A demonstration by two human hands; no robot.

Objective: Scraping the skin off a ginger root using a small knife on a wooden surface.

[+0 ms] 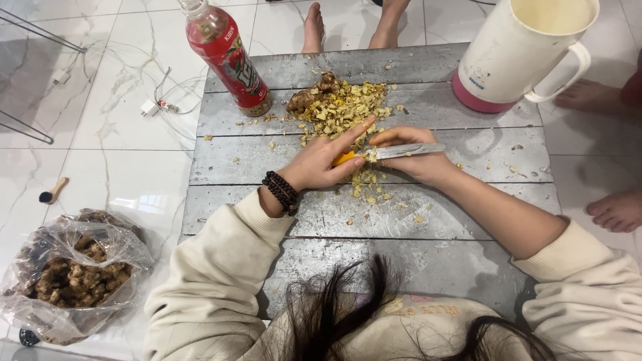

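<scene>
My left hand [324, 160] grips a small orange-yellow root piece [343, 158] on the grey wooden board [267, 160], index finger stretched toward the heap. My right hand [414, 157] holds a knife [404, 151], its blade lying across the fingers with the edge against the piece. Just beyond both hands lies a heap of yellow peel scraps [348, 107] with a knobbly brown root [311, 95] at its far left. More scraps [366, 187] are scattered under my hands. A dark bead bracelet [281, 192] circles my left wrist.
A red-labelled plastic bottle [231, 57] stands at the board's far left corner, a white and pink jug [525, 50] at the far right. A clear bag of brown roots [70, 277] sits on the marble floor at left. Other people's bare feet [312, 30] show beyond and right [615, 210].
</scene>
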